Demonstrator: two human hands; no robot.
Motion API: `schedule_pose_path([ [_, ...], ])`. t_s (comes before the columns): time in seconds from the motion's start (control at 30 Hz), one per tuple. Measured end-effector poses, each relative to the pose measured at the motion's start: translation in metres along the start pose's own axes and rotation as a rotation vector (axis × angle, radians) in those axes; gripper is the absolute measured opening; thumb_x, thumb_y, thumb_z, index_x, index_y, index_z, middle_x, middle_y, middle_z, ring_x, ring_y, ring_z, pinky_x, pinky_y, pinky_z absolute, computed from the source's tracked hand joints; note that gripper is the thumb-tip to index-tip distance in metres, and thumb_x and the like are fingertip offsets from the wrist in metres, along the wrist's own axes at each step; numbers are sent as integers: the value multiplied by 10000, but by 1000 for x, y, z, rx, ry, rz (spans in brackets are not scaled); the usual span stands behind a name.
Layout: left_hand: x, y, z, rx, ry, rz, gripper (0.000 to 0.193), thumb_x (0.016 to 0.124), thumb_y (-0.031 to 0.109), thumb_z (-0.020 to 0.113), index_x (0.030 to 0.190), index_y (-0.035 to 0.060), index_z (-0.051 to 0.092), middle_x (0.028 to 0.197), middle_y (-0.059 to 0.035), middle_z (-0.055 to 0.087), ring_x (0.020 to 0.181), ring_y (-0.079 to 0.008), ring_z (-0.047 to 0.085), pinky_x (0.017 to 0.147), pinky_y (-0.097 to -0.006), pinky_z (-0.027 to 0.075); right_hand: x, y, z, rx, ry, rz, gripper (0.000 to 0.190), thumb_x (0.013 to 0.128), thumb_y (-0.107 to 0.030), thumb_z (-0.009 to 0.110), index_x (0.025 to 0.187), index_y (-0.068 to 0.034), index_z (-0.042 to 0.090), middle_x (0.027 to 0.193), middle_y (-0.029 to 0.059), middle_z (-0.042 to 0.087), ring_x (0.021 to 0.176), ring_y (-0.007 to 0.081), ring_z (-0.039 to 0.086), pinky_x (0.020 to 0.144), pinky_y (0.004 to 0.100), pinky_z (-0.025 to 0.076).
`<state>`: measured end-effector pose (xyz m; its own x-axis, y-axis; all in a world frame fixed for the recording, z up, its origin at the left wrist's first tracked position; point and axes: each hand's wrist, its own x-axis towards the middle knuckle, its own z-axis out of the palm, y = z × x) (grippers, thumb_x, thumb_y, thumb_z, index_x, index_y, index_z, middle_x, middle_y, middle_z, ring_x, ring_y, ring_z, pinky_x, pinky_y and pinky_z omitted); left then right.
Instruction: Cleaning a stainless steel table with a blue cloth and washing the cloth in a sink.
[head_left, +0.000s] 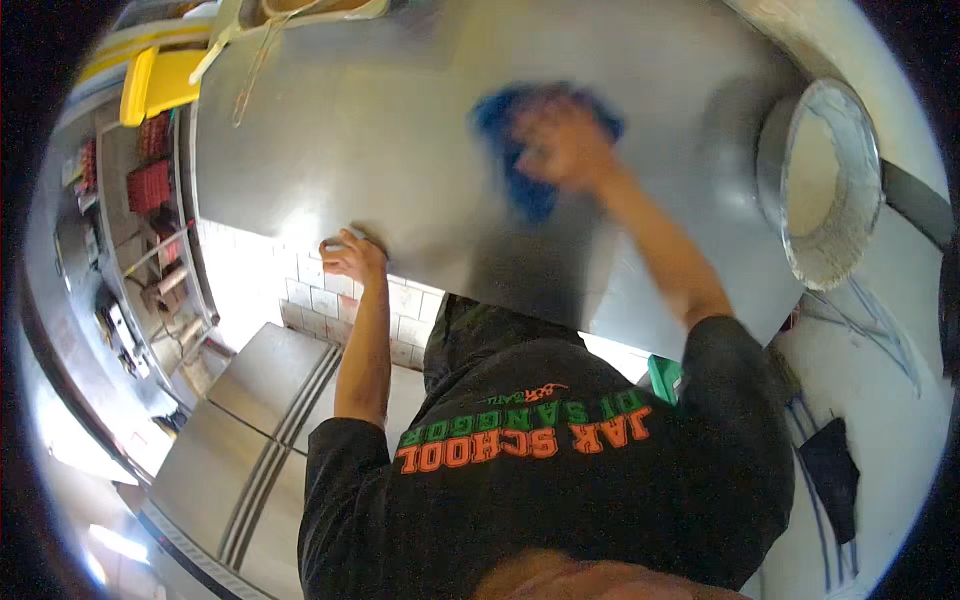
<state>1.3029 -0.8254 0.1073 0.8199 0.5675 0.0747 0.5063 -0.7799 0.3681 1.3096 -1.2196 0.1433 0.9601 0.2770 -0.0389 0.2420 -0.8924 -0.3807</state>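
Note:
Blurred by motion, my right hand (562, 146) presses a blue cloth (536, 191) onto the stainless-steel tabletop (360, 142). Parts of the cloth stick out around the fingers and below the palm. My left hand (356, 256) rests at the table's front edge, its fingers loosely bent and holding nothing I can see. To the right of the cloth stands a large round metal bowl (772, 161), tilted in the fisheye view. Pale dough or flour batter (814, 176) lies inside it, with white residue caked on its rim.
A yellow plastic container (161, 86) is at the table's left end. String (255, 75) hangs from a tub (326, 9) at the far edge. Shelves with red packs (148, 186) stand left. A steel cabinet (217, 450) is behind on the left; a green object (664, 379) shows below the table.

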Motion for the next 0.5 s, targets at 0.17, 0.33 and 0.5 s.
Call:
schedule_pose_path([
  [0.17,1,0,-9,-31,-49,-29,604,897,388,401,1238,-73,212,1147,-274,258,1071,-386,271,949,-482,246,80,118,-91,-28,206,879,608,894,-477,333,1375,-108,284,1448,122,198,1326,393,97,1066,515,43],
  [0.33,-1,10,-12,-154,38,-13,649,880,433,423,1234,-69,213,1112,-272,258,1051,-407,280,890,-503,301,93,25,1,-88,359,261,488,750,-374,556,1177,-140,515,1228,118,478,1137,395,396,948,578,265],
  [0.5,-2,-6,-7,-123,32,-4,646,878,426,421,1233,-75,222,1104,-263,266,1048,-405,292,898,-489,307,83,-107,61,144,122,-380,590,711,-444,577,1220,-157,498,1338,129,387,1217,368,345,997,574,232],
])
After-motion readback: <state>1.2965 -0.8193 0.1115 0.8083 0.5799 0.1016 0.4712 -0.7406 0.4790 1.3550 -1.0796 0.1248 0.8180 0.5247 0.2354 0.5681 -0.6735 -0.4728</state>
